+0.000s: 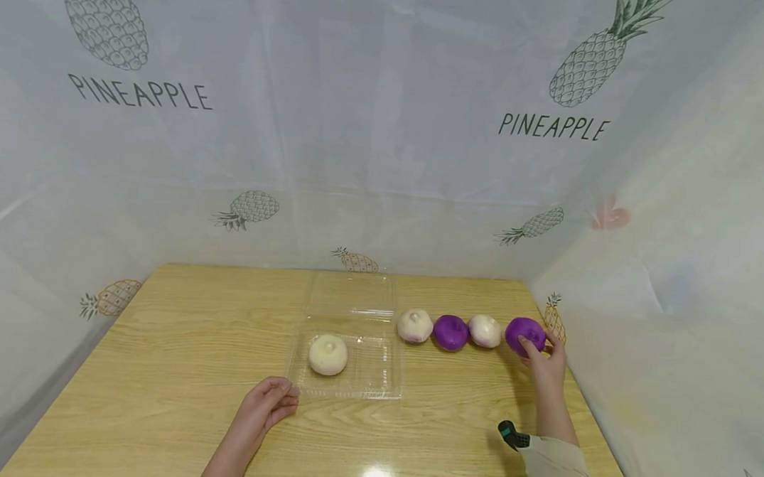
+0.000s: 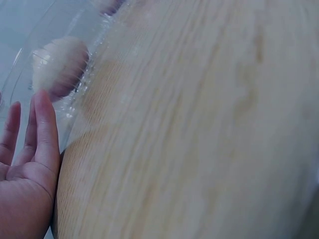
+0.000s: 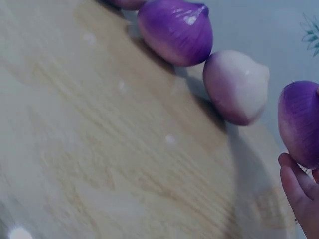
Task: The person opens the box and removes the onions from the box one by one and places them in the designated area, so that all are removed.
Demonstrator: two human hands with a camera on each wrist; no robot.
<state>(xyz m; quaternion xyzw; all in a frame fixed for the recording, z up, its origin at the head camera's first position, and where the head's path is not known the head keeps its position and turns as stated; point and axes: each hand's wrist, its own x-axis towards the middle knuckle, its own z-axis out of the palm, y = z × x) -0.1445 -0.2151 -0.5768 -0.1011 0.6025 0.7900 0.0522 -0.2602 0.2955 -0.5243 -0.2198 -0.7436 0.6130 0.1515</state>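
Note:
At the right end of a row of onions, my right hand (image 1: pixel 548 361) grips a purple onion (image 1: pixel 522 333) between thumb and fingers. The right wrist view shows that held onion (image 3: pixel 299 119) at the right edge, apart from its white-and-purple neighbour (image 3: pixel 237 87). My left hand (image 1: pixel 269 403) is at the front left corner of a clear plastic clamshell box (image 1: pixel 396 381), fingers fairly straight in the left wrist view and touching or very near its rim. Inside the box, on the left, sits a whitish onion (image 1: pixel 328 355).
Left of the held onion stand a white onion (image 1: pixel 484 331), a purple onion (image 1: pixel 451 332) and another white onion (image 1: pixel 414 326), close beside the box. The box's lid (image 1: pixel 352 294) lies folded back. A pineapple-print curtain (image 1: pixel 387 125) surrounds the wooden table (image 1: pixel 192 344).

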